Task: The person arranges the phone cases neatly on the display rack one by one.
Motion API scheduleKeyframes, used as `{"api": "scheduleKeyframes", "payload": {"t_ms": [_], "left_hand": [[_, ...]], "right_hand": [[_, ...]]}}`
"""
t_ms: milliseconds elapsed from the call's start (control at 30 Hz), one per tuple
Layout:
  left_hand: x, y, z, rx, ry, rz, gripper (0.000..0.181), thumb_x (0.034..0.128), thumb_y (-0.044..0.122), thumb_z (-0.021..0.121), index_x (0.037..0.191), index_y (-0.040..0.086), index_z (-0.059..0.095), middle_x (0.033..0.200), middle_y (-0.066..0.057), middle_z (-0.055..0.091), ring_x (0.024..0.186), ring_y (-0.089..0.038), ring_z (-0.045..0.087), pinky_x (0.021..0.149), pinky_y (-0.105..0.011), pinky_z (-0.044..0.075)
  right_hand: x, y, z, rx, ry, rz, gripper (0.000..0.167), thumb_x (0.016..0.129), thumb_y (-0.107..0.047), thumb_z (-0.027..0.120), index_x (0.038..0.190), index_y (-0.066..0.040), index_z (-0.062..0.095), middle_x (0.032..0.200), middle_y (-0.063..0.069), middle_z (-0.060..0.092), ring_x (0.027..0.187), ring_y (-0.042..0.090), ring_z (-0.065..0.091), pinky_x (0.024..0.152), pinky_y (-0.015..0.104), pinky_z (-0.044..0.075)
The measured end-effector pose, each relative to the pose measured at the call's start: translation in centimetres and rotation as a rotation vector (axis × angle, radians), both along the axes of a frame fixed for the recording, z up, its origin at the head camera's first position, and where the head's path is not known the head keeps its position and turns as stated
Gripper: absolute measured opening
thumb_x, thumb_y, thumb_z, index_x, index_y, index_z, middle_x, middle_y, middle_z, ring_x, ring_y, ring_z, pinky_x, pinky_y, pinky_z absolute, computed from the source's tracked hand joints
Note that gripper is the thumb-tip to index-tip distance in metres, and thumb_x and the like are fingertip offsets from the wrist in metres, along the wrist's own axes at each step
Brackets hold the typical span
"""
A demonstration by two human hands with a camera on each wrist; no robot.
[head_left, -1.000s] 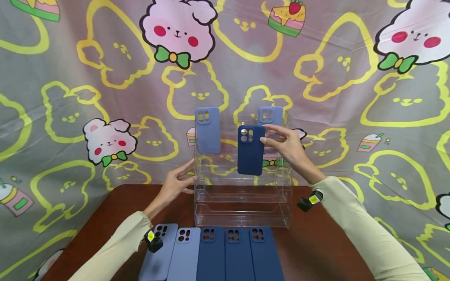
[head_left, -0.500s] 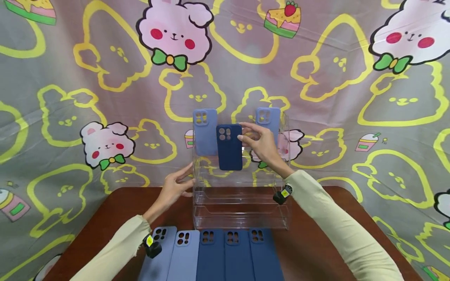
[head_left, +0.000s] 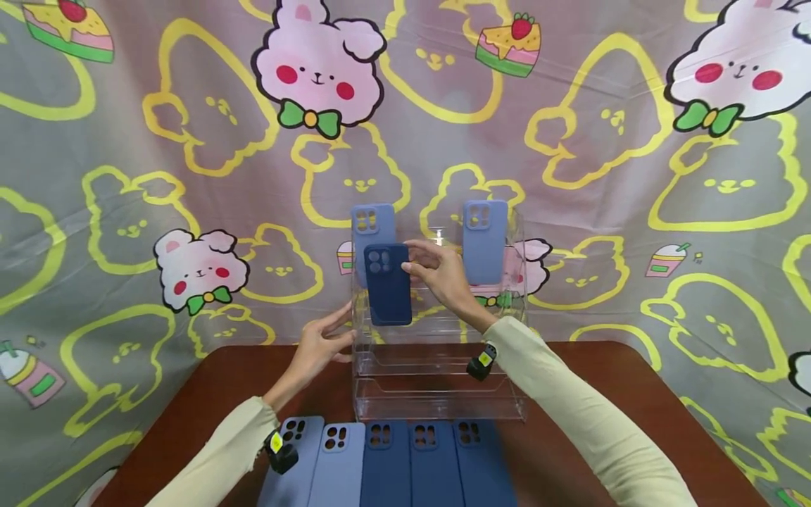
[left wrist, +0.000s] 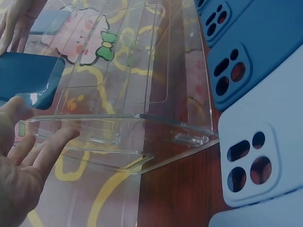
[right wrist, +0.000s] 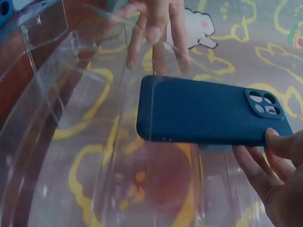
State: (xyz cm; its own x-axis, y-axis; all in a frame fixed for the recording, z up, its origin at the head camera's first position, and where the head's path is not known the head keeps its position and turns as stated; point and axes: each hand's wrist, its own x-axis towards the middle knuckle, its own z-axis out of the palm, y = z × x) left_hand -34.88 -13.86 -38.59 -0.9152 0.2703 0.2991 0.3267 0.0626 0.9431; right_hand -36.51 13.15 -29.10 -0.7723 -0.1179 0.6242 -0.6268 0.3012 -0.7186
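Observation:
My right hand (head_left: 446, 278) pinches a navy phone case (head_left: 388, 285) by its upper right edge, thumb on the back face. The case stands upright, camera cutouts at the top, at the left of a clear tiered display rack (head_left: 437, 408). In the right wrist view, the clear plastic of the rack overlaps the lower end of the case (right wrist: 199, 113). My left hand (head_left: 319, 345) touches the rack's left side with extended fingers (left wrist: 52, 149). On the top tier stand two light blue cases, a left one (head_left: 376, 217) partly hidden by the navy case and a right one (head_left: 484, 246).
Before the rack, a row of cases lies on the brown table (head_left: 583, 422): a grey-blue case (head_left: 294, 458), a light blue case (head_left: 338, 465) and three navy cases (head_left: 434, 468). A cartoon-print cloth (head_left: 570, 176) hangs behind.
My right hand has carried the navy case leftward, from the rack's middle to in front of the left light blue case, then slightly down. My left hand stays at the rack's side.

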Motion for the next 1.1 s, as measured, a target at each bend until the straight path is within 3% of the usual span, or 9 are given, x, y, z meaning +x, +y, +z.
{"api": "scheduleKeyframes", "payload": {"t_ms": [200,400,567,867,1100], "left_hand": [[0.2,0.3,-0.1,-0.021,0.013,0.040,0.062,0.0963,-0.008,0.068,0.155,0.004,0.049,0.147,-0.030,0.055,0.119,-0.050,0.065,0.071,-0.044,0.068],[0.1,0.3,-0.1,-0.024,-0.010,0.034,0.063,0.0961,-0.007,0.069,0.155,0.006,0.050,0.149,-0.026,0.055,0.122,-0.050,0.063,0.072,-0.042,0.068],[0.2,0.2,-0.1,-0.039,-0.015,0.042,0.062,0.0963,-0.005,0.070,0.154,0.007,0.051,0.150,-0.023,0.055,0.122,-0.049,0.063,0.072,-0.041,0.068],[0.0,-0.1,0.4,-0.045,0.000,0.047,0.062,0.0965,-0.005,0.070,0.154,0.007,0.051,0.149,-0.024,0.055,0.120,-0.047,0.066,0.071,-0.040,0.068],[0.1,0.1,0.2,-0.021,-0.020,0.027,0.062,0.0959,-0.006,0.070,0.154,0.003,0.049,0.150,-0.025,0.054,0.120,-0.049,0.064,0.071,-0.041,0.068]], "right_hand": [[-0.1,-1.2,-1.0,-0.026,0.035,-0.034,0.042,0.095,-0.005,0.077,0.136,-0.004,0.068,0.114,0.018,0.075,0.105,0.032,0.073,0.092,0.043,0.064],[-0.6,-2.1,-1.4,-0.082,-0.023,-0.022,0.040,0.094,-0.002,0.076,0.134,-0.005,0.069,0.110,0.020,0.073,0.096,0.036,0.076,0.080,0.049,0.068],[-0.8,-2.4,-1.5,-0.053,-0.039,-0.037,0.041,0.095,-0.006,0.077,0.135,-0.007,0.069,0.110,0.019,0.074,0.098,0.035,0.077,0.084,0.050,0.067],[-0.6,-2.7,-0.8,-0.021,-0.068,-0.041,0.043,0.096,-0.002,0.074,0.138,-0.006,0.066,0.105,0.022,0.071,0.092,0.038,0.077,0.066,0.033,0.068],[-0.1,-2.4,-1.2,-0.004,-0.076,-0.044,0.045,0.096,-0.002,0.074,0.140,-0.005,0.064,0.108,0.023,0.071,0.092,0.046,0.075,0.066,0.031,0.068]]}}
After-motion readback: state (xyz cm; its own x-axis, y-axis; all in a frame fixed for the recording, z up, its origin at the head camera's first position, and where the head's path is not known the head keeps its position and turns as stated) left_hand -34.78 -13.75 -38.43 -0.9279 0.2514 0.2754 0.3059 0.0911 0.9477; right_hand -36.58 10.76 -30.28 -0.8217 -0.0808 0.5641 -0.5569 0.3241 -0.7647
